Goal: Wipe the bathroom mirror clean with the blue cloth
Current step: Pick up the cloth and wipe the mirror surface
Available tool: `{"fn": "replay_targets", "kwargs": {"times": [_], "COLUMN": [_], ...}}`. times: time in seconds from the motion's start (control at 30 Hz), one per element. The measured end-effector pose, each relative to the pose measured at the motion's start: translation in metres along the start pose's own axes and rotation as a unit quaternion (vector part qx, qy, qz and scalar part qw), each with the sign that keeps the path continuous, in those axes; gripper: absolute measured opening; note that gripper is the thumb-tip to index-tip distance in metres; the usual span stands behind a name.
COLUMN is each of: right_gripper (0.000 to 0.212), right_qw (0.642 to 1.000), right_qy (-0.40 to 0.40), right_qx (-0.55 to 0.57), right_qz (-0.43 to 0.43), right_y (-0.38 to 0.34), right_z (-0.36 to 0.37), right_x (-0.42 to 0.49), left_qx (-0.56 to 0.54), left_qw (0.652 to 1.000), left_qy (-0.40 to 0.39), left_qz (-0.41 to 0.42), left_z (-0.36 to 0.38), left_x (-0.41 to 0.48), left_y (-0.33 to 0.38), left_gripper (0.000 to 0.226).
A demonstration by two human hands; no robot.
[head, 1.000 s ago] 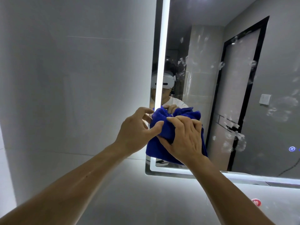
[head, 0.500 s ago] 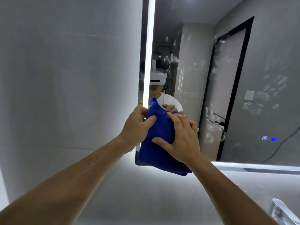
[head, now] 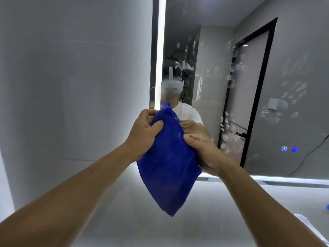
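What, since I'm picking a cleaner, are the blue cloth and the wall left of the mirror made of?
Blue cloth: probably microfibre, matte and fuzzy, hanging in soft folds. Wall: seemingly glazed tiles, smooth with faint sheen and thin joint lines.

The mirror [head: 249, 50] is cut off by the top and right edges — its lower left corner is hidden behind the blue cloth [head: 167, 166]. The fingers of the right hand [head: 204, 152] are covered by the cloth; those of the left hand [head: 144, 132] are partly buried in its folds. Two lit icons [head: 284, 149] are too small to read. At the right edge a blue object [head: 327, 206] and a pale blurred shape [head: 308, 225] are cropped — neither can be identified.
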State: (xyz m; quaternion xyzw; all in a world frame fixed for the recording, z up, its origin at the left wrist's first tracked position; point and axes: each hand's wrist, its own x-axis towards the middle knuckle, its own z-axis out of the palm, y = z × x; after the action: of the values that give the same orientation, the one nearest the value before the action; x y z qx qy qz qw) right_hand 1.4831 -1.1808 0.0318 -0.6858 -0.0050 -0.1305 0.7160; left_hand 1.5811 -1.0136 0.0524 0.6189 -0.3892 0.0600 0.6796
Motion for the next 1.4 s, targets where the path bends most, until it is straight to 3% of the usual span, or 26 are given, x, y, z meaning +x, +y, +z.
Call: {"fn": "replay_targets", "kwargs": {"times": [0.17,0.27,0.37,0.47,0.53,0.63,0.73,0.83,0.9,0.97,1.0,1.13,1.2,1.3,1.4], "right_gripper": [0.017,0.018,0.017,0.016,0.014,0.009,0.010,0.021,0.033,0.048,0.053,0.064,0.058,0.045,0.028], "right_qw": [0.994,0.989,0.988,0.988,0.987,0.985,0.973,0.918,0.849,0.792,0.788,0.848,0.825,0.745,0.631], "right_qy": [0.098,0.133,0.118,0.115,0.133,0.153,0.183,0.215,0.239,0.201,0.154,0.036,0.037,0.170,0.331], "right_qx": [0.026,0.038,0.074,0.078,0.059,0.001,-0.108,-0.293,-0.395,-0.449,-0.458,-0.437,-0.481,-0.576,-0.601], "right_qz": [-0.038,-0.061,-0.072,-0.065,-0.071,-0.077,-0.084,-0.159,-0.258,-0.361,-0.382,-0.298,-0.293,-0.290,-0.363], "right_y": [-0.011,-0.014,-0.019,-0.025,-0.027,-0.025,-0.021,-0.015,-0.012,-0.010,-0.009,-0.015,-0.024,-0.032,-0.033], "right_z": [0.004,0.008,0.010,0.009,0.007,0.003,0.001,-0.002,-0.001,0.002,0.004,0.005,-0.001,-0.004,0.002], "right_x": [0.003,0.005,0.007,0.009,0.012,0.016,0.023,0.029,0.027,0.022,0.020,0.016,0.017,0.024,0.035], "left_qx": [0.133,0.158,0.111,0.242,0.307,0.351,0.315,0.237,0.196,0.170,0.165,0.175,0.186,0.247,0.264], "left_qw": [0.989,0.983,0.989,0.949,0.923,0.902,0.916,0.946,0.961,0.970,0.972,0.972,0.972,0.963,0.952], "left_qy": [-0.007,-0.031,-0.100,-0.203,-0.234,-0.249,-0.249,-0.215,-0.183,-0.161,-0.154,-0.151,-0.139,-0.095,-0.087], "left_qz": [0.059,0.089,0.021,-0.015,0.003,0.032,-0.007,-0.050,-0.060,-0.064,-0.062,-0.049,-0.031,0.058,0.128], "left_z": [-0.006,-0.005,-0.007,-0.014,-0.017,-0.018,-0.018,-0.019,-0.017,-0.016,-0.016,-0.022,-0.025,-0.022,-0.012], "left_x": [0.000,-0.004,-0.006,-0.008,-0.009,-0.009,-0.006,-0.001,0.001,0.004,0.006,0.014,0.017,0.027,0.040], "left_y": [0.004,0.007,0.010,0.016,0.018,0.021,0.025,0.026,0.025,0.027,0.027,0.029,0.030,0.028,0.022], "left_gripper": [0.046,0.048,0.045,0.076,0.065,0.030,0.017,0.020,0.027,0.035,0.037,0.044,0.046,0.040,0.029]}}
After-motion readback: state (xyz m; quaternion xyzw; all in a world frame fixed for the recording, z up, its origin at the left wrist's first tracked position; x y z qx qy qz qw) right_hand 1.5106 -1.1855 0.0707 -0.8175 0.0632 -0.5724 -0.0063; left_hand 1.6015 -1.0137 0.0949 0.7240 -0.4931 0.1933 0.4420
